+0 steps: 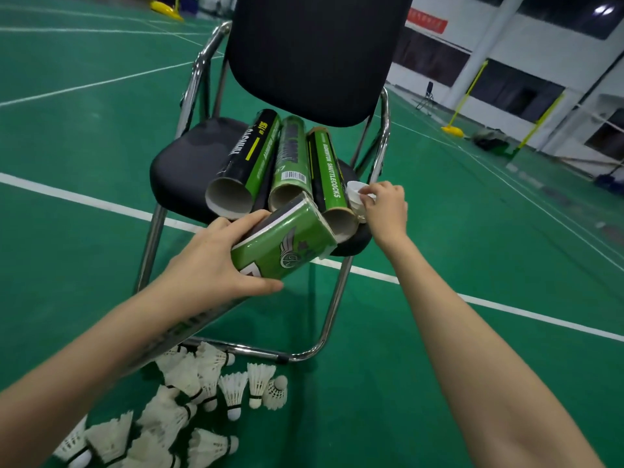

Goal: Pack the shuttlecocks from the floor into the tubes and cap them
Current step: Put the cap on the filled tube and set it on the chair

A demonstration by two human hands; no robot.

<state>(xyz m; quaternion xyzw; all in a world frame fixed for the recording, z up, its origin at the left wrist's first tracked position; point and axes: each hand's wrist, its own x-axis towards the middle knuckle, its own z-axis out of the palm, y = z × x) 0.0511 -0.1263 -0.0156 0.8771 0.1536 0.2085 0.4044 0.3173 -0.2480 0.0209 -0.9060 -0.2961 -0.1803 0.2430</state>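
Left hand [216, 261] grips a green tube [287, 241] around its body, fingers over the top, thumb underneath, tube tilted with its far end pointing at the front edge of the chair seat [182, 163]. Can't tell if that far end is open or capped. Right hand [383, 206] pinches a white cap [354, 194] at the right front edge of the seat, just beside the rightmost tube. Three more tubes lie on the seat side by side, open mouths facing the camera, far ends up against the backrest [314, 55]: black tube [243, 167] on the left, middle green tube [290, 160] with a barcode label, right tube [329, 177] printed "BADMINTON SHUTTLECOCKS". All three open ends show bare cardboard inside, no visible contents from this angle. The held tube overlaps the mouths of the middle and right tubes. Shuttlecocks [189, 400] are in a loose pile on the green court floor [84, 130] at bottom left, in front of the chair's chrome base bar [236, 349], partly under the left forearm. Some stand cork down, most lie on their sides. Yellow net posts [469, 96] in the right background.
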